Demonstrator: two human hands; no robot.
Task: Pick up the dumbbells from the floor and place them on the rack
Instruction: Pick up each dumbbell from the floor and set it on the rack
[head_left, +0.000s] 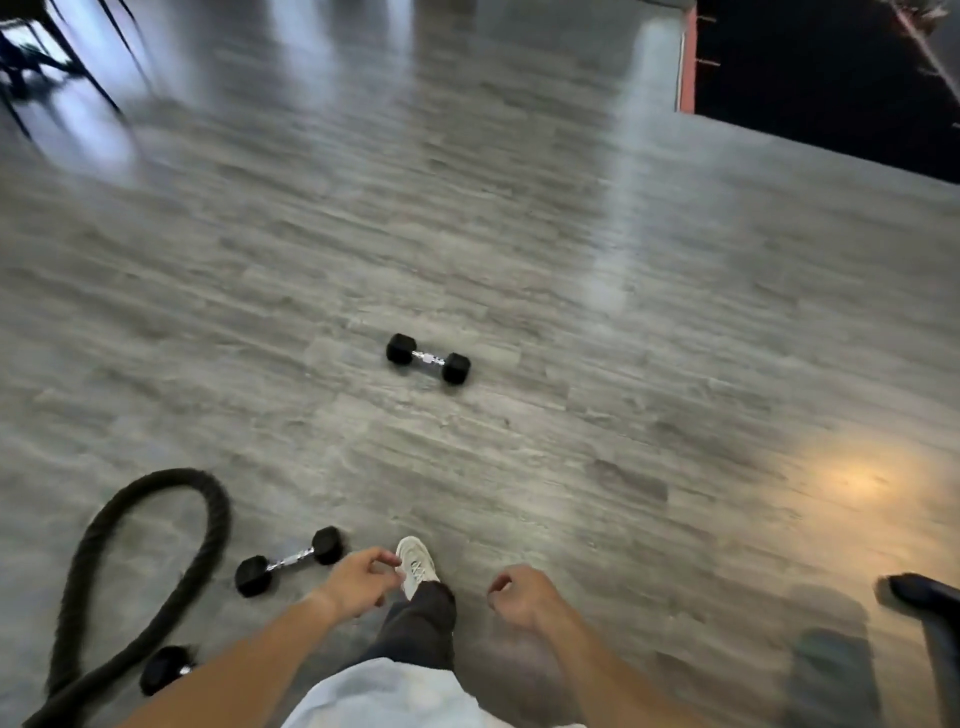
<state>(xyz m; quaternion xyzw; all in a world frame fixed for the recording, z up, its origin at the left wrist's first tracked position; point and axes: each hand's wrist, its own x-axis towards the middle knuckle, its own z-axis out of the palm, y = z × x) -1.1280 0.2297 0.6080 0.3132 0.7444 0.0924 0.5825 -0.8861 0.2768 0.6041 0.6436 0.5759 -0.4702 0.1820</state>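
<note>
Three dumbbells lie on the grey wood-pattern floor (571, 260). The far dumbbell (428, 358) rests alone near the centre of the view, well apart from both hands; it has black hexagonal heads and a bright metal handle. The near dumbbell (289, 560) lies at lower left, just beside the left hand, with one head close to the fingers but not touching them. A third dumbbell (165, 669) shows only one black head at the lower left edge (the left forearm covers the rest).

Left hand (358, 577): extended forward and down, fingers loosely curled, grip holding nothing. Right hand (522, 597): held at a similar height, fingers loosely curled inward, grip likewise holding nothing.

A thick black rope (135, 545) forms a loop on the floor at left, passing just beside the third dumbbell. Between the hands, a leg in dark trousers ends in a white shoe (415, 566) planted on the floor, near the left hand's fingers.

A dark opening with a reddish frame edge (688, 62) occupies the upper right. Dark equipment legs (78, 62) stand at upper left (blurred; type cannot be determined).
</note>
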